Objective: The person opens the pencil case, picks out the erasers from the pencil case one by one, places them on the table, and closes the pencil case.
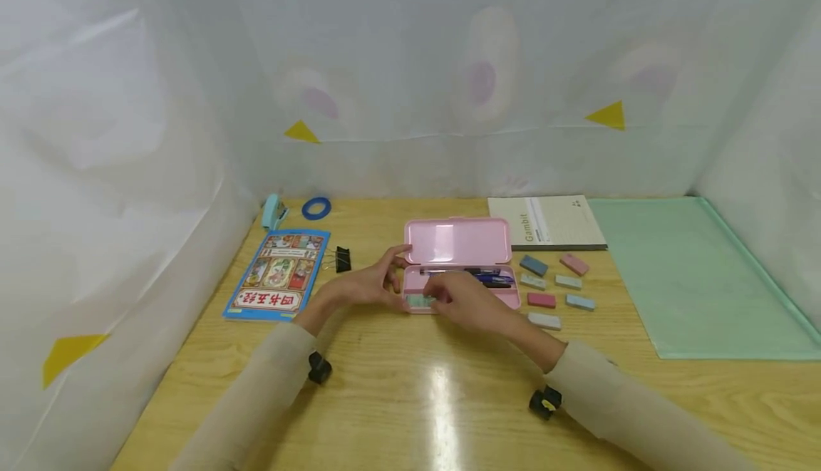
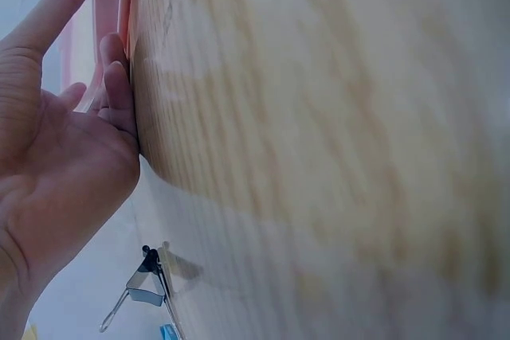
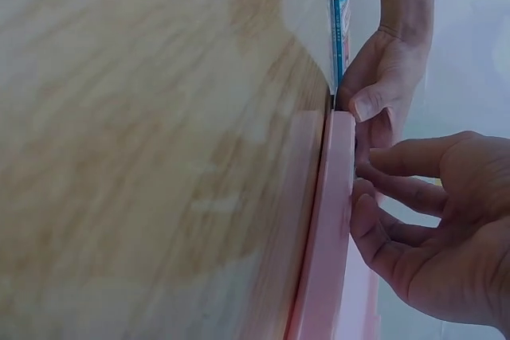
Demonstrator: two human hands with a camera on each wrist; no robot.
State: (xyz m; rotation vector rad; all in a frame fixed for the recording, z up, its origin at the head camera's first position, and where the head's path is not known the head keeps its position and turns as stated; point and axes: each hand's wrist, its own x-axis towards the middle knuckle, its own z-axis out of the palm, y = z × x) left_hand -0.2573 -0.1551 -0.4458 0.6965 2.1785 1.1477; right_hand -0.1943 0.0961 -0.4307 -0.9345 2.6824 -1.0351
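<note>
A pink pencil case (image 1: 481, 239) lies with its lid folded back, several pens (image 1: 494, 280) along its rear part and a pale green eraser (image 1: 418, 301) in its front left part. My left hand (image 1: 367, 286) holds the case's left end, thumb at the front corner and fingers farther back. Reaching in over the front rim, my right hand (image 1: 471, 302) has curled fingers, their tips pinching at the eraser's right end. In the right wrist view the left thumb (image 3: 373, 103) presses the corner of the case, and the right fingertips dip behind its wall (image 3: 331, 220).
Right of the case lie several loose erasers (image 1: 541, 300), with a notebook (image 1: 558, 221) behind and a green mat (image 1: 718, 278) farther right. To the left are a blue-edged book (image 1: 276, 271), a binder clip (image 1: 343, 259), a stapler (image 1: 274, 212) and a blue tape roll (image 1: 316, 199).
</note>
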